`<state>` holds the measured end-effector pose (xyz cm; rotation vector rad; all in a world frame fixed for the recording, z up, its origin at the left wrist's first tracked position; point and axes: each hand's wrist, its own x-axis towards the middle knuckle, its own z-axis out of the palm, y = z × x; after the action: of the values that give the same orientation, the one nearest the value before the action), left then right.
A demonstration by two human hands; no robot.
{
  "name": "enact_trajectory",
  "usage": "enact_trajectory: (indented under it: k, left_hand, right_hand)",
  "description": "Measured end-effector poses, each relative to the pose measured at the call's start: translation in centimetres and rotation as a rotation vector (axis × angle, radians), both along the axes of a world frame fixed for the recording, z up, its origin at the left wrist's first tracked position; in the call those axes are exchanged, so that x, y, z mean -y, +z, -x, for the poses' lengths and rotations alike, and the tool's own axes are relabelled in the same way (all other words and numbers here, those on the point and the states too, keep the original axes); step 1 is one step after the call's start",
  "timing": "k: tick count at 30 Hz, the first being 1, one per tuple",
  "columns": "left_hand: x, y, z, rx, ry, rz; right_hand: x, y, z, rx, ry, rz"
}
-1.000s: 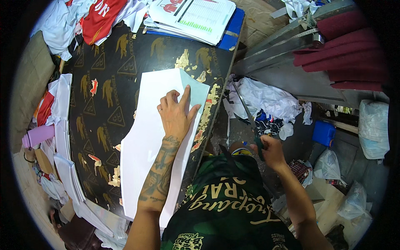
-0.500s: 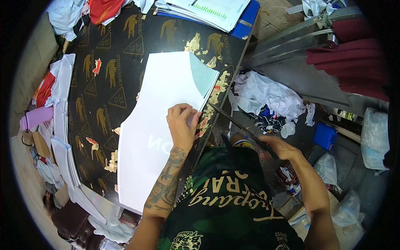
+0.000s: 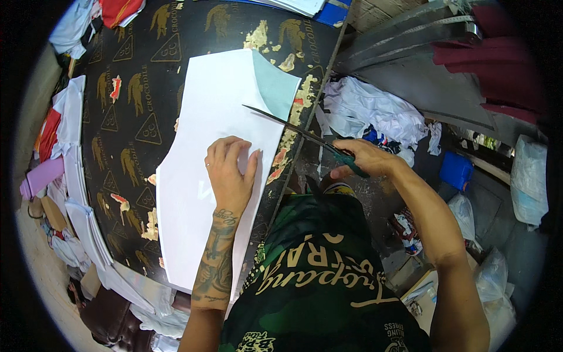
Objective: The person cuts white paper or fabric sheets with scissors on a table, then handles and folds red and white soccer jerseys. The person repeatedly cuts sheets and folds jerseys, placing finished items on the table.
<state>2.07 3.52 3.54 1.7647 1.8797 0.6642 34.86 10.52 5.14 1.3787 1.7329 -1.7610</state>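
Observation:
Stacked white fabric panels (image 3: 202, 123), cut in a garment shape with a curved notch at the upper right, lie on the dark table. A pale green layer (image 3: 278, 88) shows in that notch. My left hand (image 3: 229, 173) rests palm down on the white fabric, fingers stretched and thumb apart. Long dark scissors (image 3: 314, 138) are in my right hand (image 3: 369, 158), fingers wrapped at the handles. One blade lies across the fabric's right edge, its tip just below the notch. Whether the other blade is under the layers is hidden.
The dark patterned table (image 3: 141, 76) has peeling, chipped spots. Folded white pieces (image 3: 88, 229) line its left edge. White cloth (image 3: 375, 117) is heaped on the floor at right, near a blue container (image 3: 455, 171). Papers and a blue folder (image 3: 333, 13) sit at the far edge.
The scissors have moved from the table's edge up over the fabric, and my right hand has come nearer. My left hand has flattened and shifted leftward on the cloth. The view has shifted slightly.

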Motion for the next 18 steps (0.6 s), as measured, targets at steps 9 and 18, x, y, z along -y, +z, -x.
enact_trajectory:
  k: [9, 18]
  left_hand:
    - [0.7, -1.3, 1.1, 0.027, -0.088, 0.015]
    - [0.6, -1.3, 1.4, 0.072, -0.106, 0.035]
  right_hand:
    - [4.5, -0.5, 2.2, -0.069, -0.289, 0.073]
    - [9.5, -0.3, 7.2, 0.016, -0.524, 0.046]
